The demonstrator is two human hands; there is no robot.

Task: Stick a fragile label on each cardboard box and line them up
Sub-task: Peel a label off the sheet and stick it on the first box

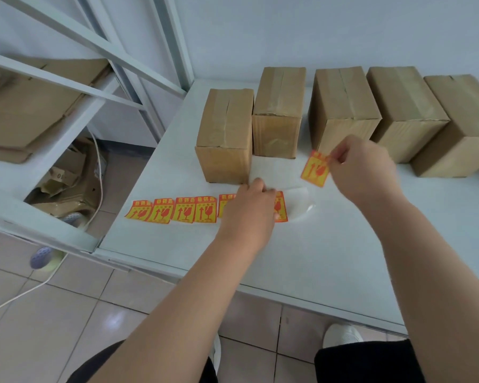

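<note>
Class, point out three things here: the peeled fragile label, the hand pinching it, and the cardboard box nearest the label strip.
peeled fragile label (pixel 315 172), head view, printed face
right hand (pixel 362 168), head view, back of hand
nearest cardboard box (pixel 224 161), head view, front face

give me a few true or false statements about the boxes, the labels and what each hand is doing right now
1. Five cardboard boxes stand on the white table. True.
2. The right hand pinches a peeled fragile label. True.
3. The left hand is lifting the nearest box. False: it presses on the label strip lying on the table.
4. Every box already shows a label. False: no label shows on any box.
5. The held label is blue. False: it is yellow and red.
</note>
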